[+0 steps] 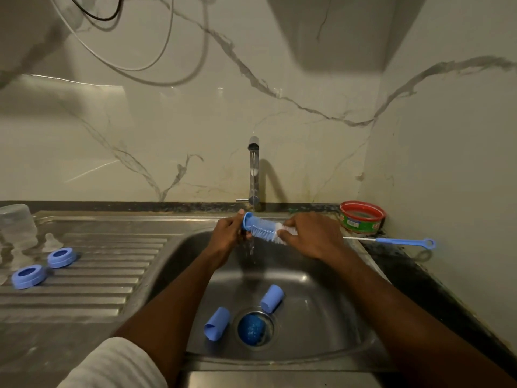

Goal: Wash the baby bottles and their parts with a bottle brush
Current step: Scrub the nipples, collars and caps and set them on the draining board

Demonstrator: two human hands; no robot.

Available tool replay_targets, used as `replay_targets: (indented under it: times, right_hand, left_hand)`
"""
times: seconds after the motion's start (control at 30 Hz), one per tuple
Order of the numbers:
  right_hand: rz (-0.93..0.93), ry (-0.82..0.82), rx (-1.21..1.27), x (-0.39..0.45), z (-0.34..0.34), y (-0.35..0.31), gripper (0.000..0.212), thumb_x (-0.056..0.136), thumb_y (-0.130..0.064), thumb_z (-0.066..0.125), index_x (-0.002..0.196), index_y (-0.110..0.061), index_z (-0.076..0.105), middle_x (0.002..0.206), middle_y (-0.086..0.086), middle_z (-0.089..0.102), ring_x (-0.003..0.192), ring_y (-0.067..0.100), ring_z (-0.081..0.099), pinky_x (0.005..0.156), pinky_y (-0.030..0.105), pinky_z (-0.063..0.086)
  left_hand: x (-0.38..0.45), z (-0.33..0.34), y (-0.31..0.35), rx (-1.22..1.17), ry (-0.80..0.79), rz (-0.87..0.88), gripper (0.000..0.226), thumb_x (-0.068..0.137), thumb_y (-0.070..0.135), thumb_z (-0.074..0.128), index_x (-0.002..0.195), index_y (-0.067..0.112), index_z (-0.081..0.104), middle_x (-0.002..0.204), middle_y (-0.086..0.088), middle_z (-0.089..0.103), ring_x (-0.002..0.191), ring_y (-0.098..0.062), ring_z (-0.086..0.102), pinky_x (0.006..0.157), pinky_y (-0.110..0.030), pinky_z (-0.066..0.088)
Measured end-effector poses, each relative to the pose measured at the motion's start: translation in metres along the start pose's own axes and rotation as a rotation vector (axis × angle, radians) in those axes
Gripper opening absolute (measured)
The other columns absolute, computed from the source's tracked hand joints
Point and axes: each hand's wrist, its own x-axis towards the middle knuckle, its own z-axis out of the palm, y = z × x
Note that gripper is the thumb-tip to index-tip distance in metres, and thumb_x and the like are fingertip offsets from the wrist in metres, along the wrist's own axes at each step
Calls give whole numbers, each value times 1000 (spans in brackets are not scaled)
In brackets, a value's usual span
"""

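Note:
Under the running tap (253,169), my left hand (228,233) grips a blue bottle cap (247,219) with the blue-and-white bottle brush (265,232) pushed into it. My right hand (310,233) grips the brush at its white end. Two more blue caps (217,323) (272,298) lie in the sink basin (321,317) beside the drain. On the drainboard (92,275) at left sit two blue screw rings (29,276) (61,257), clear teats (51,242) and an upturned clear bottle (17,226).
A thin blue-handled teat brush (391,241) lies on the dark counter right of the sink. A red-rimmed green tub (362,218) stands in the back right corner. A blue scrubber (253,330) fills the drain. Marble wall rises close behind the tap.

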Motion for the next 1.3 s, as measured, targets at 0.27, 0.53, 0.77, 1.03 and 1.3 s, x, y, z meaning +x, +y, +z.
replay_targets:
  times: [0.27,0.53,0.77,1.03,1.3]
  right_hand:
    - [176,13,-79,-6,11,1,41,91,-61,56,114,-31,71,91,-5,69,74,13,53,65,31,39]
    - [233,110,-24,1,8,-7,44,92,-64,53,114,-30,69,100,-2,71,87,19,64,68,33,44]
    - [108,-187,56,-2,3,-6,37,91,-58,59,111,-29,70,99,-2,70,81,14,58,71,32,46]
    - [267,14,-51,-11,7,0,39,92,-61,55,112,-31,70,100,-2,71,86,18,63,72,34,48]
    - [223,27,36,-1,2,-11,42,92,-63,53,114,-31,69,98,-2,71,84,18,63,73,35,50]
  left_hand:
    - [-3,9,3,18,-46,-72,43,104,38,48,117,2,67,103,-17,72,88,-21,71,84,-32,60]
    - [-2,7,4,-153,-26,-161,32,105,36,49,107,11,69,95,-11,75,80,-17,72,79,-30,61]
    - [-6,5,0,4,-9,-64,41,104,33,50,125,0,63,114,-19,70,104,-28,70,98,-44,56]
    - [-5,13,3,0,-76,-79,42,104,39,48,117,3,66,96,-13,71,81,-18,69,78,-28,59]
    - [-7,4,5,-61,-8,-129,39,102,40,52,113,6,69,101,-16,73,86,-22,71,83,-35,60]
